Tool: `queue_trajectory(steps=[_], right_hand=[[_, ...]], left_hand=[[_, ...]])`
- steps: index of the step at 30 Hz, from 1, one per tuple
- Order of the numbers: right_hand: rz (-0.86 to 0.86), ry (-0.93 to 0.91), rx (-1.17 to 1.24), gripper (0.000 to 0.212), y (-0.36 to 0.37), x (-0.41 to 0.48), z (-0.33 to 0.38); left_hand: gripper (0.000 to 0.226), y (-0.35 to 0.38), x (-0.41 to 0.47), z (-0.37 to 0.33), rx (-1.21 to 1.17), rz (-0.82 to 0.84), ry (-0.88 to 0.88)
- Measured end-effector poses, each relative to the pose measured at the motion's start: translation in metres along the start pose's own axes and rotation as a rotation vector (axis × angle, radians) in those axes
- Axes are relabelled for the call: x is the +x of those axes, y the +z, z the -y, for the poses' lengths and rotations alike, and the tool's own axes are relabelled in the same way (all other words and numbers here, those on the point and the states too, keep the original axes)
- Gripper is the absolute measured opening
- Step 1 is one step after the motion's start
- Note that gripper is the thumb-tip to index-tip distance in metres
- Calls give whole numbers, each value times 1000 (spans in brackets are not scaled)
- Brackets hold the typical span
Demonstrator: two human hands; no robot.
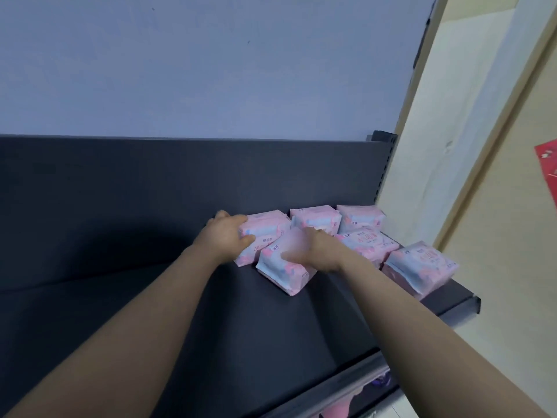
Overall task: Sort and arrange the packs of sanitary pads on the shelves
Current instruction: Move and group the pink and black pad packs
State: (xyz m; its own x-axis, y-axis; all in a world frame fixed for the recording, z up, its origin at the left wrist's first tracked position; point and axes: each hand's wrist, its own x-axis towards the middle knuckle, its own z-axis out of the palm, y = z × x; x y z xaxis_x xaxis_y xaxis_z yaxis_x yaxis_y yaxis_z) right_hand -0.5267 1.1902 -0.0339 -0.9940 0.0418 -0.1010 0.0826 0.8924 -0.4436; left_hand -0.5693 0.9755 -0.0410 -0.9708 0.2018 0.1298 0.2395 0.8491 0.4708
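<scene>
The dark shelf (105, 297) is bare on its left half, with a dark back panel (150, 176) behind it and a pale wall (211, 70) above. Both bare forearms reach in from below towards the packs, which are all gathered at the shelf's right end.

The left hand (229, 236) grips the left pack (265, 233), thumb on its near face and fingers curled over its far side. This pack sits in the back row, tilted a little. Just in front of it, touching, lies the front pack (280, 276), turned at an angle to the shelf edge. The right hand (304, 248) rests on top of it; the hand is blurred, so I cannot tell whether its fingers grasp the pack or only press on it.

Behind the right hand stands the middle pack (316, 221), and beside that the corner pack (361, 218), both against the back panel. In front of the corner pack lies the flat pack (370, 244), label up. The end pack (419, 267) lies nearest the shelf's right front corner, just beside the flat pack.

Right of the shelf are a cream door frame (482, 176) and a red paper (547, 173) at the picture's edge.
</scene>
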Motion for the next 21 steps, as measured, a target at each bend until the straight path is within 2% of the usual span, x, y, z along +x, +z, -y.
queue_trajectory(steps=[3, 7, 11, 15, 17, 21], right_hand=[[43, -12, 75, 100, -2, 8, -5], [40, -13, 42, 108, -5, 11, -9], [35, -36, 3, 106, -11, 5, -13], [-7, -94, 142, 91, -8, 1, -21], [-5, -128, 230, 87, -6, 0, -26], [-32, -234, 271, 85, -4, -4, -19]], left_hand=[[44, 8, 7, -4, -40, -12, -14], [39, 15, 10, -9, -112, -39, 3], [39, 16, 10, -10, -119, -62, 6], [41, 14, 1, -5, -117, -113, -19], [45, 12, -9, 0, -103, -142, -26], [70, 5, -37, 12, -31, -223, -81]])
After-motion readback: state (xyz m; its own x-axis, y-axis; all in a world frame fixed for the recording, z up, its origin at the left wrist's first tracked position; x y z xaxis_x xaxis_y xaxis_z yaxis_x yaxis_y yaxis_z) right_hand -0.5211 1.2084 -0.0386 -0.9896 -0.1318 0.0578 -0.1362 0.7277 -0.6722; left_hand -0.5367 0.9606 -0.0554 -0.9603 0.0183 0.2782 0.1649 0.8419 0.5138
